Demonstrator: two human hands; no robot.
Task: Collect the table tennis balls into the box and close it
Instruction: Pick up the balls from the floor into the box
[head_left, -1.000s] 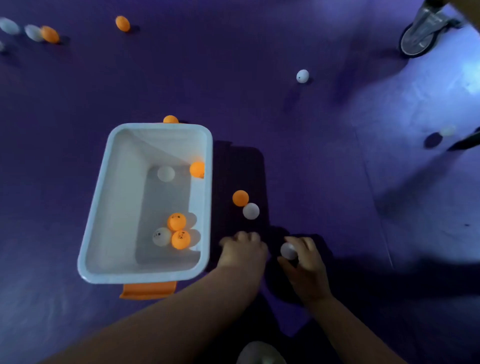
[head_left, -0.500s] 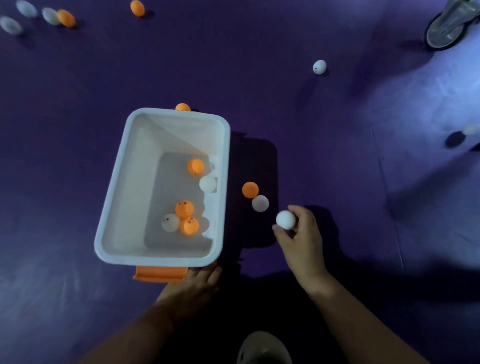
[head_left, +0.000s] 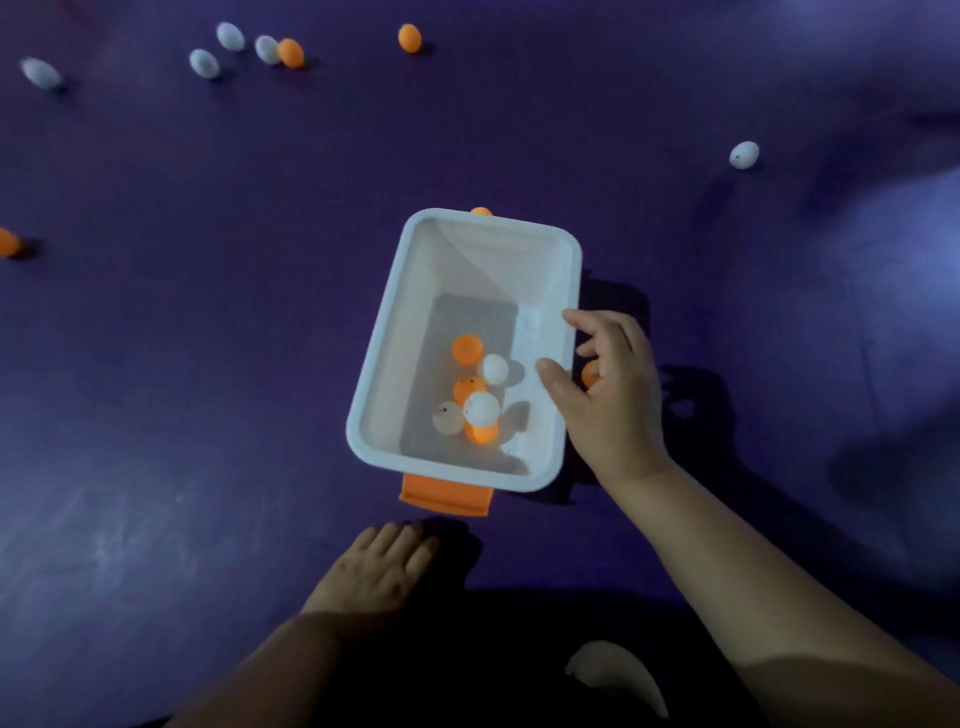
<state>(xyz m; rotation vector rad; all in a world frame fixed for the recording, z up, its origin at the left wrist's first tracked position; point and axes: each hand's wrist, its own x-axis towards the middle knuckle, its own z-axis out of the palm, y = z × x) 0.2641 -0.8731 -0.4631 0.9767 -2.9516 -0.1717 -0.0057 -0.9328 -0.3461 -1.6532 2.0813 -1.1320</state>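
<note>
An open white box (head_left: 382, 332) with an orange latch (head_left: 445, 496) on its near end stands on the purple floor. Several orange and white balls lie inside, and a bright white ball (head_left: 482, 408) sits on top of them. My right hand (head_left: 608, 395) hovers over the box's right rim with fingers apart, holding nothing. An orange ball (head_left: 589, 374) on the floor peeks out under its fingers. My left hand (head_left: 382, 564) rests flat on the floor just in front of the latch, touching no ball.
Loose balls lie around: a white one (head_left: 744, 155) far right, an orange one (head_left: 409, 38) at the top, a white and orange group (head_left: 267, 49) top left, an orange one (head_left: 8, 241) at the left edge, and an orange one (head_left: 480, 211) behind the box.
My right hand carried the white ball from the floor to above the box and let it go into the box. My left hand drew back from the box's near end.
</note>
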